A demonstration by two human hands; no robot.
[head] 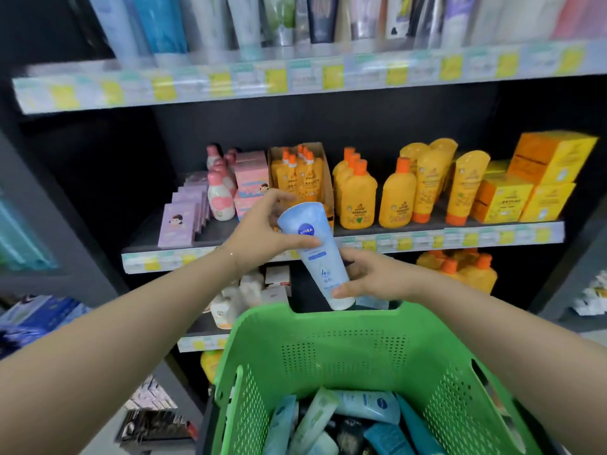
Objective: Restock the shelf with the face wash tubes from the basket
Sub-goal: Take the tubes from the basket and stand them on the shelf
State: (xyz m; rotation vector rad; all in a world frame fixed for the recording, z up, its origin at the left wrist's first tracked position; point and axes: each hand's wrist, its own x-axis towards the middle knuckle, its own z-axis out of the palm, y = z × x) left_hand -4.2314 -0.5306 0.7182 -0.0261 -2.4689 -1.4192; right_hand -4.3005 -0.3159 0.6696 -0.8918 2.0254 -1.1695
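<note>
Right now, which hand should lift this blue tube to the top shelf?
Probably the left hand: it grips the blue tube higher, nearer the top shelf; the right hand holds its lower end.

Both hands hold a light blue tube [317, 257] in front of the shelves, just above the far rim of the green basket [328, 326]. The left hand [262, 233] grips its wide flat end, thumb across the front under the round dark-blue logo. The right hand [374, 277] grips the lower part near the cap, which points down, and the tube leans slightly left at the top. More tubes [361, 412] in blue, teal and pale green lie heaped in the basket. Behind, the middle shelf [427, 239] carries orange bottles [358, 198], pink bottles [220, 200] and yellow boxes [542, 178]. The top shelf [230, 80] holds a blurred row of standing tubes [249, 24].
</note>
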